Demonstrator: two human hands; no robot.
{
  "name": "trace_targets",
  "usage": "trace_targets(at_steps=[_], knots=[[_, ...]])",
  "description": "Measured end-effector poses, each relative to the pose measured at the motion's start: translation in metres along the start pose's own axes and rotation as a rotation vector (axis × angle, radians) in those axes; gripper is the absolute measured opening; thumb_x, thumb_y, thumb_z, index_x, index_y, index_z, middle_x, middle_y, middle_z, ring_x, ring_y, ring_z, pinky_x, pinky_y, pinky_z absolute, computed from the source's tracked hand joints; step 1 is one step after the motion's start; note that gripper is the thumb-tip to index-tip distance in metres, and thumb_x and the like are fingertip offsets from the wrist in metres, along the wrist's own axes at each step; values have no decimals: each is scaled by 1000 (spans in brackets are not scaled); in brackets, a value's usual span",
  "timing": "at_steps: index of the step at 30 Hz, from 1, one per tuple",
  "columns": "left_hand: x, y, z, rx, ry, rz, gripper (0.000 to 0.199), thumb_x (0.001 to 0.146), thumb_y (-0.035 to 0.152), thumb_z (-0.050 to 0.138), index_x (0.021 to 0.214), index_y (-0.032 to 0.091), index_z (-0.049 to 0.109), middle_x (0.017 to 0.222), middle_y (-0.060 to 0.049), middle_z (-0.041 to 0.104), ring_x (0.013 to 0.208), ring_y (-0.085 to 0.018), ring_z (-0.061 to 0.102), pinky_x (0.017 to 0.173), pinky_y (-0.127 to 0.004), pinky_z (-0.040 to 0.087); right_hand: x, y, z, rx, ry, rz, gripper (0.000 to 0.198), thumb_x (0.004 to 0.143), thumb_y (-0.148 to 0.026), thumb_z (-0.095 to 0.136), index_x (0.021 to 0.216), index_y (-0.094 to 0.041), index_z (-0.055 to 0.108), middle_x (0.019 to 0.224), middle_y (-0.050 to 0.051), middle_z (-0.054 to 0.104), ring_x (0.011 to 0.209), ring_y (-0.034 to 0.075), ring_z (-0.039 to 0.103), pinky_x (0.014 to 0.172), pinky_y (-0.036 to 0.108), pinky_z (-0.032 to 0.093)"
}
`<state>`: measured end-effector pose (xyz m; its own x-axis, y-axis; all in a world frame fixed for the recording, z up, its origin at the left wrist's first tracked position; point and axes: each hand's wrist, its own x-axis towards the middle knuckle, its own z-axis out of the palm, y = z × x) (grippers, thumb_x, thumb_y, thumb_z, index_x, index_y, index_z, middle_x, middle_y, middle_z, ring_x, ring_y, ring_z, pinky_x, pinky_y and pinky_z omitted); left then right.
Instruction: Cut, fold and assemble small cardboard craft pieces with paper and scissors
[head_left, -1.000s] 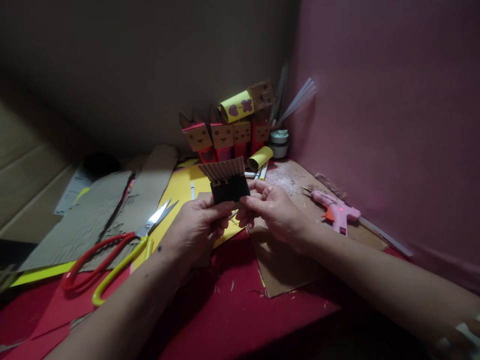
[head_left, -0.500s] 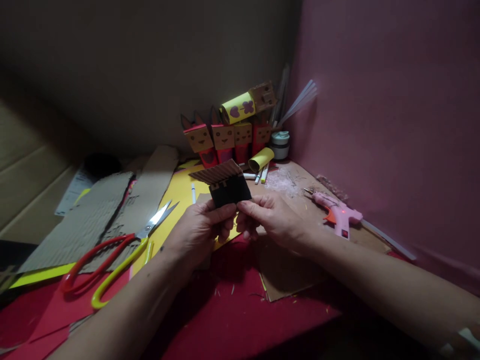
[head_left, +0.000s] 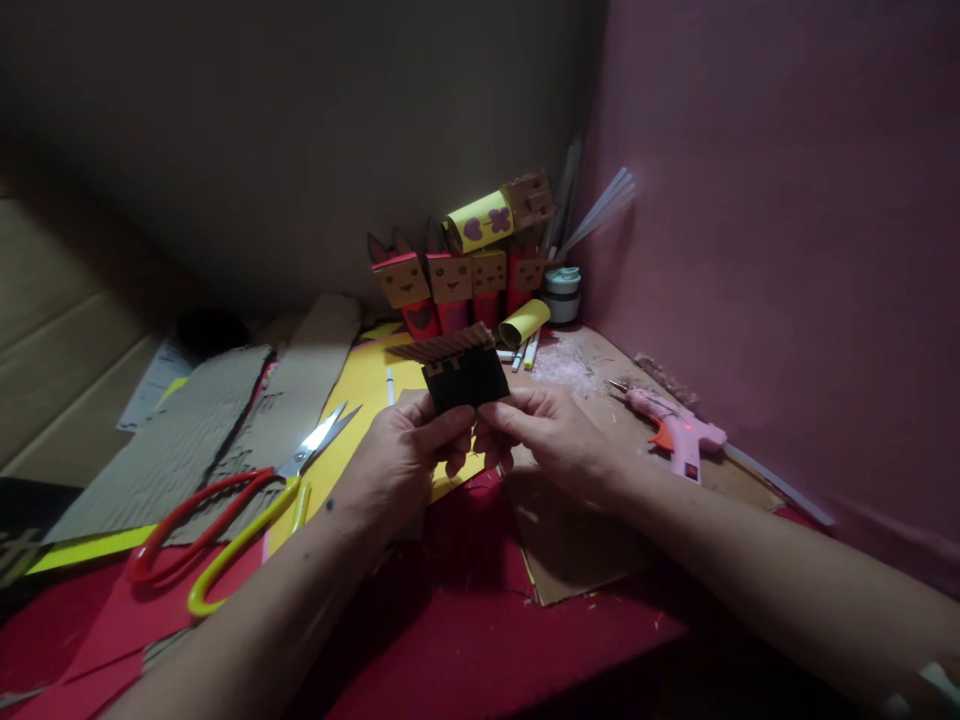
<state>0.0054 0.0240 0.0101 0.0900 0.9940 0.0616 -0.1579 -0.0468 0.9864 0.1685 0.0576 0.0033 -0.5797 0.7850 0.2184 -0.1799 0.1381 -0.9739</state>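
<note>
Both my hands pinch a small cardboard piece (head_left: 466, 380) in front of me. Its near face is black, and a strip of ribbed brown cardboard tilts out along its top edge. My left hand (head_left: 409, 440) grips the lower left corner between thumb and fingers. At the lower right corner, my right hand (head_left: 551, 430) does the same, the two thumbs nearly meeting. Scissors (head_left: 289, 475) with one red and one yellow handle lie spread to the left of my left forearm. A pink glue gun (head_left: 679, 430) lies beyond my right forearm.
Several box-headed paper-tube animals (head_left: 450, 285) stand at the back, with a yellow one (head_left: 499, 210) lying across them. Near them are a yellow tube (head_left: 525, 322), a lidded jar (head_left: 562, 293) and glue sticks (head_left: 604, 205). Corrugated cardboard (head_left: 172, 440) lies left; a brown sheet (head_left: 581, 550) lies in front.
The cardboard piece has tipped slightly, so its ribbed strip looks narrower and more of the black face shows. Both hands keep their hold. The whole view has shifted a little.
</note>
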Motion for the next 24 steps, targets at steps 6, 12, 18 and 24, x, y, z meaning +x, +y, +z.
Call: trace_targets(at_steps=[6,12,18,24], knots=[[-4,5,1,49,-38,12,22,78,29,70,64,14,63,55,2,55,51,-8,47,50,-19,37,1,0,0,63,-28,19,32,86,-43,60,69,-16,62,60,1,61,50,10,53,50,24,42],[-6,3,5,-9,-5,-14,18,75,27,72,66,14,62,54,2,55,48,-7,45,46,-19,37,2,4,2,91,53,16,29,82,-40,66,66,-17,60,57,-2,58,47,8,51,46,22,37],[-4,7,6,64,13,-20,22,76,26,70,60,14,60,53,2,55,45,-7,46,43,-19,36,1,1,3,34,47,41,29,83,-39,62,66,-16,60,61,0,60,52,10,55,52,24,43],[-3,13,3,135,35,-72,28,77,27,69,55,13,58,50,2,54,43,-6,44,42,-18,34,5,-3,-1,45,117,88,19,78,-34,67,76,-17,60,60,-1,60,50,11,55,48,24,41]])
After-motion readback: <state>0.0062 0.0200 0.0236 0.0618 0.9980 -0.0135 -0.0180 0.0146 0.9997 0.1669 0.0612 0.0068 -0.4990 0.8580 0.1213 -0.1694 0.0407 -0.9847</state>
